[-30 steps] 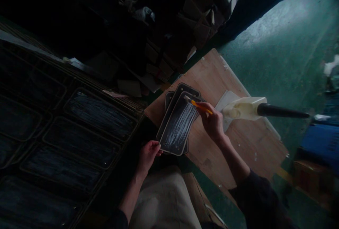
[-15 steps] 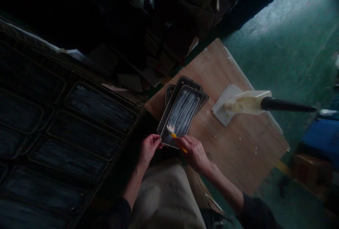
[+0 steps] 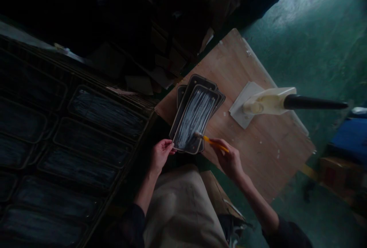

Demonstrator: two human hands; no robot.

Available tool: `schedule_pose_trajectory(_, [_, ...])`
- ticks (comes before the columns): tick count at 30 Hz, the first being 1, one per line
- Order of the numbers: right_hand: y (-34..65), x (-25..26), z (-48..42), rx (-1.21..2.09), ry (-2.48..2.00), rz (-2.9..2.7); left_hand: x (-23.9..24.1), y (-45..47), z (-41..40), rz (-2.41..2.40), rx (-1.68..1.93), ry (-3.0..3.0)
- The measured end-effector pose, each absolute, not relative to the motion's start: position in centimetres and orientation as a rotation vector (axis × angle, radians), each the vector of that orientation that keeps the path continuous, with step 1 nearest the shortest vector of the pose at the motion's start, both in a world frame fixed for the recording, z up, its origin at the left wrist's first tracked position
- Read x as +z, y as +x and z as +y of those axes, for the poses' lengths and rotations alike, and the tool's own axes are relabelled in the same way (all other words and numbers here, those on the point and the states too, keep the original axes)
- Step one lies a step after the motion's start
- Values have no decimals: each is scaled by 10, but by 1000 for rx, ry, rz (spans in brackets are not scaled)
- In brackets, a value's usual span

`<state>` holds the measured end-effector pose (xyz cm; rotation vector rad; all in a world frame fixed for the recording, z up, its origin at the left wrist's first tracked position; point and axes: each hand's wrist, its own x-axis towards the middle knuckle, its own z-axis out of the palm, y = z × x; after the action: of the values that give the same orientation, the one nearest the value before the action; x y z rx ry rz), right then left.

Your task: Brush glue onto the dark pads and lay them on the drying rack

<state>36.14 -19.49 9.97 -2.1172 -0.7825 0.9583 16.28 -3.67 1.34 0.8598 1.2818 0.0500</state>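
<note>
A dark rectangular panel with rounded corners (image 3: 196, 116) lies on a small stack of similar dark panels (image 3: 200, 81). White streaks of a paste-like coating run along its length. My left hand (image 3: 161, 154) pinches the panel's near left corner between thumb and fingers. In my right hand (image 3: 229, 160) is a brush with a yellow handle (image 3: 215, 143), gripped like a pen. Its bristles touch the coated surface near the panel's lower right edge.
The stack rests on a wooden board (image 3: 243, 164). A cream bottle with a long black nozzle (image 3: 272, 101) stands on a white pad (image 3: 242, 120) to the right. On the left, several similar streaked panels (image 3: 106, 110) lie in rows. A cardboard box (image 3: 334, 175) sits at far right.
My right hand has moved right with the brush, whose bristles went from the panel's lower left to its lower right. White streaks reach further down the panel. My left hand stays at the corner.
</note>
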Motion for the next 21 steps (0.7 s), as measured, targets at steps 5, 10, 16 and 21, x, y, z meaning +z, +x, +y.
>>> schedule_pose_trajectory(5, [355, 110, -196, 1210, -1989, -932, 14, 162, -37, 1275, 36, 858])
schedule_pose_trajectory(10, [387, 93, -184, 936, -2118, -1021, 12, 163, -37, 1273, 26, 891])
schedule_pose_trajectory(16, [443, 79, -138, 477, -2176, -1160, 14, 163, -37, 1263, 16, 877])
schedule_pose_trajectory(21, [458, 60, -113, 450, -2102, -1604, 16, 164, -37, 1264, 7, 849])
